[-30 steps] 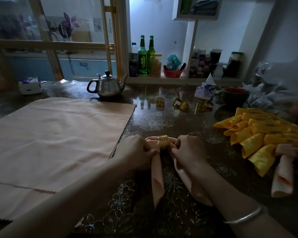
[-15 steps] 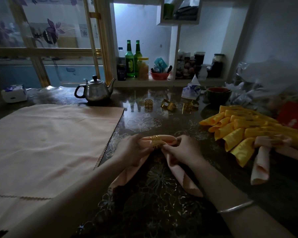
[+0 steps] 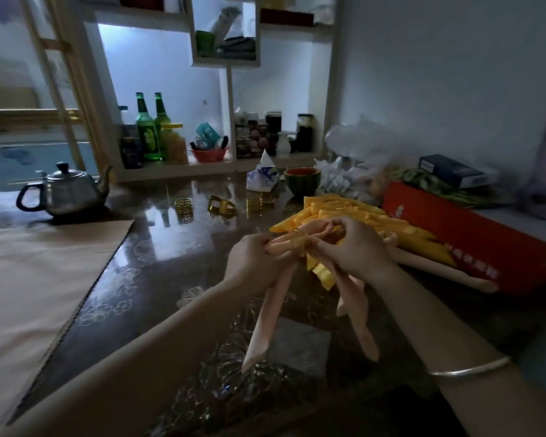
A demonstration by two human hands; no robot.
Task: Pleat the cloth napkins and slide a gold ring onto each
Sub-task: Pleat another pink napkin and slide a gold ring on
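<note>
Pink napkin [image 3: 265,316], pleated, one in hand: held up off the table [image 3: 171,247], just above the near edge of the yellow napkins [image 3: 360,216]; two tails hang free below the hands

Gold ring [image 3: 298,239], one fitted: sits around the gathered middle of the napkin, between the hands

Left hand [image 3: 252,257]: fingers pinch the cloth just left of the ring

Right hand [image 3: 356,247]: fingers curled on the cloth just right of the ring; one bangle [image 3: 467,370] at the wrist

Hazards, as judged:
- pleats likely to spring open if either pinch slackens, the cloth being soft and the ring the only thing binding it
- ring may creep off centre if one side is tugged harder, leaving the tails uneven
- a careless set-down could knock the yellow stack out of order

Count:
- loose rings [image 3: 183,205] on the far table: three clusters, at least three pieces; exact number not clear
- flat pink cloth [image 3: 29,279], left: one sheet showing, more beneath cannot be told
- yellow napkins: a heap, too overlapped to number
- finished pink napkin [image 3: 438,268] beside the red box [image 3: 470,234]: at least one
- teapot [image 3: 63,192]: one
- green bottles [image 3: 145,134]: two
</note>
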